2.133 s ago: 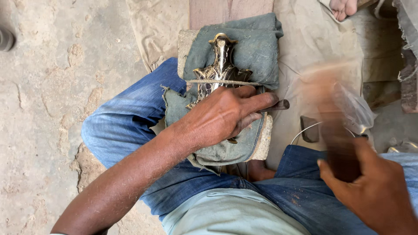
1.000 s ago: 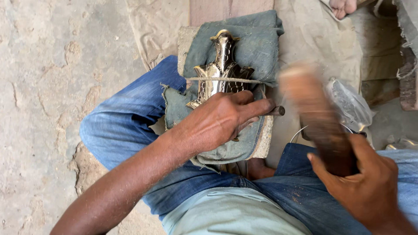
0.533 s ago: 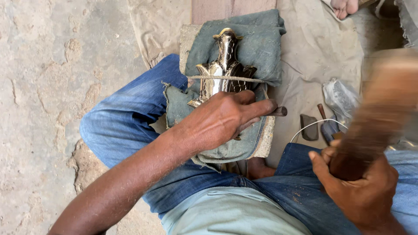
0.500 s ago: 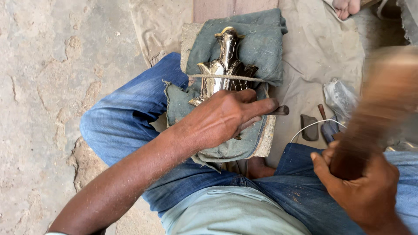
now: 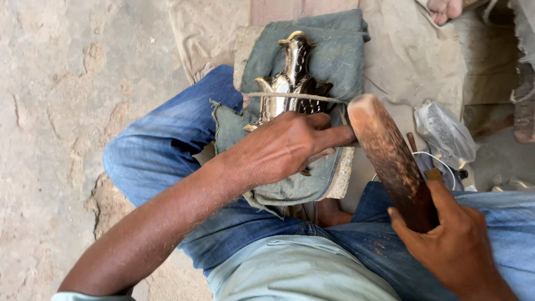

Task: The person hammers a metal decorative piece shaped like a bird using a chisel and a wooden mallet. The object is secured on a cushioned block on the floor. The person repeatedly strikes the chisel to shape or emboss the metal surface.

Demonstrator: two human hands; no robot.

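My left hand (image 5: 284, 147) lies flat over the lower part of a shiny metal casting (image 5: 290, 83) — a winged, bird-like shape with a brassy tip — pressing it down onto a folded grey-green cloth (image 5: 334, 56), with the forefinger stretched out toward the right edge of the cloth. I cannot tell whether a tool sits under those fingers; they are curled close and hide whatever is beneath them. A thin cord (image 5: 295, 96) runs across the casting just above my knuckles. The cloth pads a block (image 5: 242, 44) that rests on my left thigh, in blue jeans (image 5: 161, 150), and the casting lies along the middle of the cloth, its tip pointing at the far edge. My right hand (image 5: 451, 245) is wrapped tightly round the lower end of a wooden mallet (image 5: 390, 156); the mallet's rounded head is right at my left forefinger's tip. Beyond the mallet, on the sacking-covered ground (image 5: 412, 61), lies a crumpled clear plastic bag (image 5: 443, 134).
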